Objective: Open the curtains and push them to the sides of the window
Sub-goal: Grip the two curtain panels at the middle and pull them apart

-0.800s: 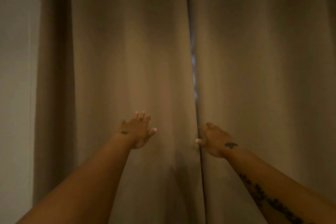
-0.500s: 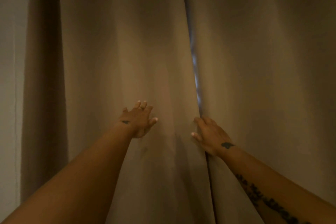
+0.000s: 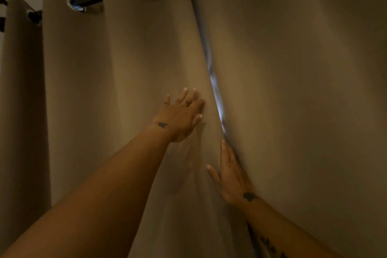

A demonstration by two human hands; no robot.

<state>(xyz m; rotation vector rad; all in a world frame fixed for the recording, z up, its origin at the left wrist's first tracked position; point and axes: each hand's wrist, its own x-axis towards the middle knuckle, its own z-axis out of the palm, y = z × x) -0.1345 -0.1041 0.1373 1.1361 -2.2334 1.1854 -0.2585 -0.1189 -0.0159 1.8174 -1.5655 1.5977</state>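
Both my forearms are bare from the bottom edge up to the wrists, with no sleeves in view. My left hand [image 3: 180, 118] carries a small dark tattoo [image 3: 162, 125] at the wrist, roughly triangular, and fainter dark marks on two of its fingers; whether those are ink or rings I cannot tell. My right hand [image 3: 230, 176] has a similar small dark tattoo [image 3: 249, 196] at the wrist. A longer band of dark tattooing [image 3: 271, 247] runs along my right forearm, its pattern too dim to read.
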